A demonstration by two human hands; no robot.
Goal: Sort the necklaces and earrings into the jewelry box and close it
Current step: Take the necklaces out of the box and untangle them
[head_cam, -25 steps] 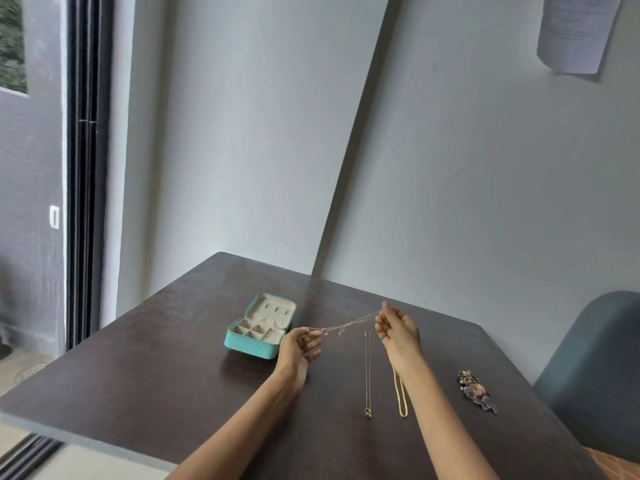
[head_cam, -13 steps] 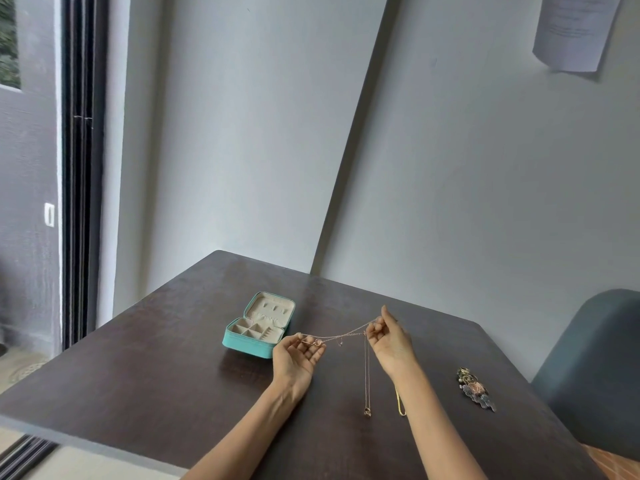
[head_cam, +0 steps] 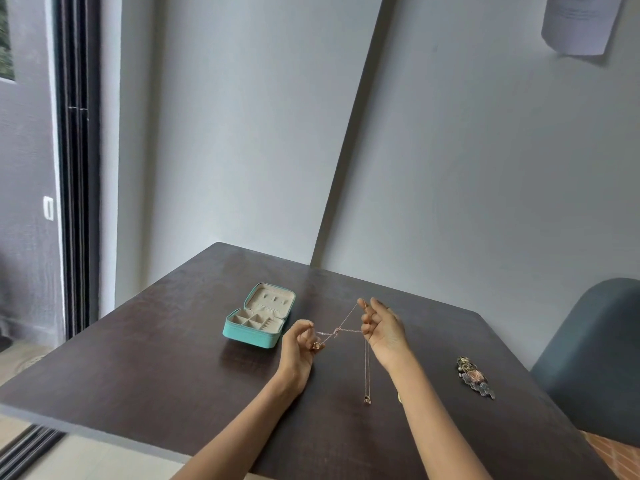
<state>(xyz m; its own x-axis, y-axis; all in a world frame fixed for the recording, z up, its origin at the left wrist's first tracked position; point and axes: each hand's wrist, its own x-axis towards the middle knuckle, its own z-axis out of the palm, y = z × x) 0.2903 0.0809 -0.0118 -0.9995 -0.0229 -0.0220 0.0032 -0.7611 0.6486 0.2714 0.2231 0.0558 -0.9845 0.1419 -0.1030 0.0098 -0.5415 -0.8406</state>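
At the left of the dark surface [head_cam: 145,358] sat the teal box [head_cam: 258,322], lid flung back, its beige compartments showing. Whether anything lay in them could not be told.

Just right of the box, near its front corner, the left hand [head_cam: 299,348] was raised off the surface with fingers curled, pinching one end of a thin chain [head_cam: 337,331]; a small ring-shaped pendant [head_cam: 316,346] showed at its fingertips. The chain ran across the gap between the two hands, its strands crossing at a small knot or clasp about midway.

The right hand [head_cam: 382,329] was held up, palm turned toward the left hand. Its upper fingers were straight, with one strand caught at their tips, and its lower fingers were curled round the other strand. Both hands thus gripped the same chain, stretched in the air above the surface, well clear of the box.

Below and between the hands a second necklace [head_cam: 367,372] lay flat on the surface, running toward the near edge and ending in a small pendant. A bit of gold chain [head_cam: 399,398] peeked out beside the right forearm, mostly hidden by it.

Farther right, well apart from the hands, a cluster of earrings [head_cam: 476,377] lay on the surface. Beyond the right edge stood a grey-blue chair [head_cam: 595,358].
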